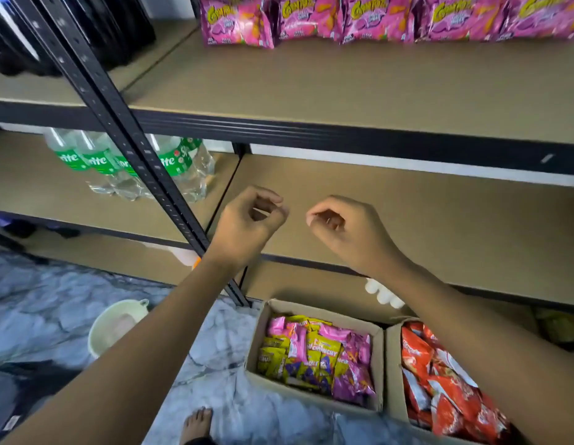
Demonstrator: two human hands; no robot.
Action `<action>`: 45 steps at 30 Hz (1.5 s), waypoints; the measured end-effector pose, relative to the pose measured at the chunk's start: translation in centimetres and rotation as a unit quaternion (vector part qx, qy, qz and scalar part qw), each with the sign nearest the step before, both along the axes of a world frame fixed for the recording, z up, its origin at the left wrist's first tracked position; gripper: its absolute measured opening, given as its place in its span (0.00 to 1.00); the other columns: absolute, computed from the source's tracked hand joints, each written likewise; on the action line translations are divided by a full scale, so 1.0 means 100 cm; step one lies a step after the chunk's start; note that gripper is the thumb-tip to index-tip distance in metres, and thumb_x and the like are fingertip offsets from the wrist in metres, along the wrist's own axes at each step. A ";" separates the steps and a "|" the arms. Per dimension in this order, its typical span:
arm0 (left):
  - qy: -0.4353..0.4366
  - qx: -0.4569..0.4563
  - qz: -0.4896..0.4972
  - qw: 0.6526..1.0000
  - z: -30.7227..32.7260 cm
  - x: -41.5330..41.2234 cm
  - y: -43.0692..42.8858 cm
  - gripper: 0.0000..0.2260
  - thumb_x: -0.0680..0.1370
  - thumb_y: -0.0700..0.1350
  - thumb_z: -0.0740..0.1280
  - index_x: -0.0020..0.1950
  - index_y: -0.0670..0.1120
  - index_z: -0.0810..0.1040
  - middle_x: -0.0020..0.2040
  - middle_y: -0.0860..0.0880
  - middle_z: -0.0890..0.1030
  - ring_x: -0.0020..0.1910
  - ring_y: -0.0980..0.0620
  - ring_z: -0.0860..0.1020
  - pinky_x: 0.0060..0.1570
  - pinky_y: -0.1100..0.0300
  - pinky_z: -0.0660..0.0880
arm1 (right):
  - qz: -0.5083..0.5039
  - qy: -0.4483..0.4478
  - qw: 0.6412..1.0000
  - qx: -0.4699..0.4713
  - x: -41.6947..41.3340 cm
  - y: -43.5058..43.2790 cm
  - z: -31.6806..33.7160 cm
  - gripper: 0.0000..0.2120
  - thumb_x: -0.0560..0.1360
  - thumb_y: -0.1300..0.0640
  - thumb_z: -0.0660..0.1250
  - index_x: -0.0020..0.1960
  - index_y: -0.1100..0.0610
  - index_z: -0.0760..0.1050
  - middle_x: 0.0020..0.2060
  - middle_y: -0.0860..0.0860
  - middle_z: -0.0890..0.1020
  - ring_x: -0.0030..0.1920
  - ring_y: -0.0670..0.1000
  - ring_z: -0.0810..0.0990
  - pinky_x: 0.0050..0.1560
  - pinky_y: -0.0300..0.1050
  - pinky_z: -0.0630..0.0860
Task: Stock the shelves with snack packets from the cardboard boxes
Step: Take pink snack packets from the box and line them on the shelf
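The person stands between placements: both hands hover above the front of the bare middle shelf [439, 226] and carry nothing. The left hand [247, 223] and the right hand [349, 236] sit close together but apart, and each grip is loosely curled and empty, fingertips near the thumb without pinching anything. The stock lies below them on the floor, in two open cardboard boxes set side by side just in front of the rack. The left box [260, 342] holds mixed pink and yellow packets [317, 354], and the right box [394, 374] holds red packets [439, 380]. On the upper shelf [343, 81] a row of pink packets [375, 17] stands upright along the back, so that level looks at least partly stocked, while the middle shelf has none in view. The step in hand is probably the reach for a fresh handful. That calls for lowering both hands into one box, gathering packets without crushing them, then lifting them clear of the shelf's front edge to stand them in a row.
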State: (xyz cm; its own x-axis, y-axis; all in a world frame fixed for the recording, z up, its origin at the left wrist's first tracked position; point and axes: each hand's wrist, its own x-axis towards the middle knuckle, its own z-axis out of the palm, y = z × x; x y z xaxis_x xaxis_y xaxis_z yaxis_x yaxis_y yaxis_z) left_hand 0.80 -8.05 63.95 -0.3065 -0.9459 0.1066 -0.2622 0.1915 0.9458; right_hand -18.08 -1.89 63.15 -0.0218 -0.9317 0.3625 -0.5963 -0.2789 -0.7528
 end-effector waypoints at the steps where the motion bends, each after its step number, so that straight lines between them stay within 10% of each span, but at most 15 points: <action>1: -0.015 0.025 -0.004 1.000 -0.018 0.000 0.003 0.05 0.76 0.42 0.73 0.48 0.50 0.79 0.42 0.51 0.82 0.39 0.54 0.80 0.42 0.62 0.75 | -0.013 -0.014 0.998 0.056 -0.005 0.007 -0.024 0.06 0.74 0.54 0.67 0.47 0.53 0.82 0.40 0.45 0.83 0.41 0.47 0.80 0.45 0.48 0.77; 9: -0.143 0.184 -0.043 0.972 -0.184 -0.008 0.033 0.06 0.74 0.43 0.74 0.44 0.53 0.79 0.43 0.51 0.81 0.37 0.57 0.78 0.37 0.67 0.72 | -0.072 -0.046 0.943 0.321 -0.046 0.066 -0.191 0.04 0.76 0.53 0.69 0.48 0.45 0.80 0.45 0.39 0.83 0.49 0.36 0.80 0.54 0.39 0.75; 17: -0.219 0.270 -0.057 0.936 -0.362 -0.018 0.067 0.07 0.71 0.47 0.76 0.40 0.55 0.78 0.43 0.59 0.79 0.42 0.53 0.80 0.42 0.56 0.77 | -0.133 -0.082 0.901 0.406 -0.067 0.093 -0.347 0.05 0.77 0.56 0.69 0.45 0.47 0.79 0.43 0.45 0.84 0.47 0.46 0.83 0.50 0.41 0.75; 27: -0.268 0.322 -0.073 0.905 -0.548 -0.031 0.089 0.05 0.75 0.43 0.72 0.47 0.52 0.78 0.45 0.55 0.80 0.44 0.57 0.79 0.31 0.70 0.72 | -0.142 -0.061 0.849 0.505 -0.074 0.101 -0.519 0.04 0.77 0.53 0.68 0.44 0.46 0.78 0.47 0.47 0.83 0.45 0.48 0.81 0.43 0.41 0.71; 32: -0.262 0.353 -0.084 0.894 -0.611 -0.045 0.103 0.06 0.75 0.46 0.72 0.46 0.57 0.78 0.55 0.54 0.81 0.52 0.47 0.81 0.43 0.59 0.74 | -0.127 0.049 0.780 0.611 -0.072 0.125 -0.591 0.09 0.78 0.49 0.64 0.54 0.51 0.79 0.60 0.53 0.81 0.60 0.57 0.78 0.61 0.48 0.72; 39: -0.252 0.362 -0.139 0.887 -0.660 -0.088 0.120 0.07 0.78 0.43 0.68 0.55 0.51 0.79 0.60 0.52 0.79 0.47 0.50 0.79 0.38 0.63 0.73 | -0.236 -0.017 0.784 0.574 -0.062 0.155 -0.638 0.16 0.77 0.63 0.63 0.65 0.58 0.76 0.60 0.60 0.81 0.59 0.62 0.79 0.60 0.52 0.75; 45: -0.246 0.371 -0.141 0.884 -0.693 -0.132 0.115 0.10 0.77 0.38 0.65 0.54 0.52 0.78 0.58 0.48 0.79 0.27 0.52 0.71 0.26 0.63 0.65 | -0.337 -0.127 0.768 0.529 -0.062 0.168 -0.663 0.20 0.76 0.66 0.62 0.68 0.60 0.74 0.61 0.57 0.80 0.57 0.53 0.79 0.50 0.33 0.68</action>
